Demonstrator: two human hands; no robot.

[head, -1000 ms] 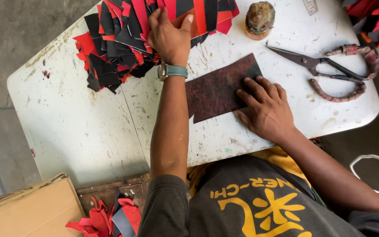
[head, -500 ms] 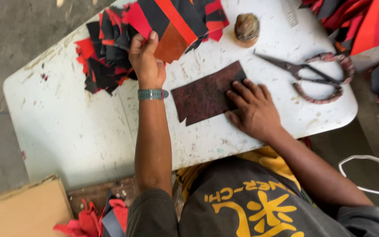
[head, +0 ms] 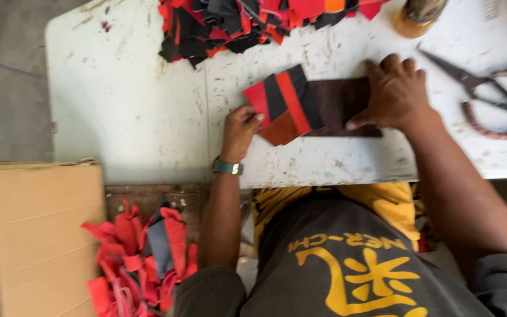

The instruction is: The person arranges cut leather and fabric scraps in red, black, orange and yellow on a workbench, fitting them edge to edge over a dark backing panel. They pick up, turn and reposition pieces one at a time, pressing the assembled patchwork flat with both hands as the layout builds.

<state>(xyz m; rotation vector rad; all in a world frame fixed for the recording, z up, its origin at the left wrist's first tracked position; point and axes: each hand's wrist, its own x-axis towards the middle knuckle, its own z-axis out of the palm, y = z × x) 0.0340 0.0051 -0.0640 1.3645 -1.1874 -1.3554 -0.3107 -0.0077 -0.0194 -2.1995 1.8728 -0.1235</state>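
White worktable (head: pixel 136 111), mid-frame: left hand (head: pixel 240 130) pinches a red-and-black striped leather patch (head: pixel 286 105), apparently overlapping the dark maroon sheet (head: pixel 338 105) pressed flat by the right hand (head: pixel 395 94); scissors (head: pixel 488 94) at right edge.

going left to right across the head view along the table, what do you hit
left hand → striped red, black and orange patch → dark brown piece → right hand → scissors
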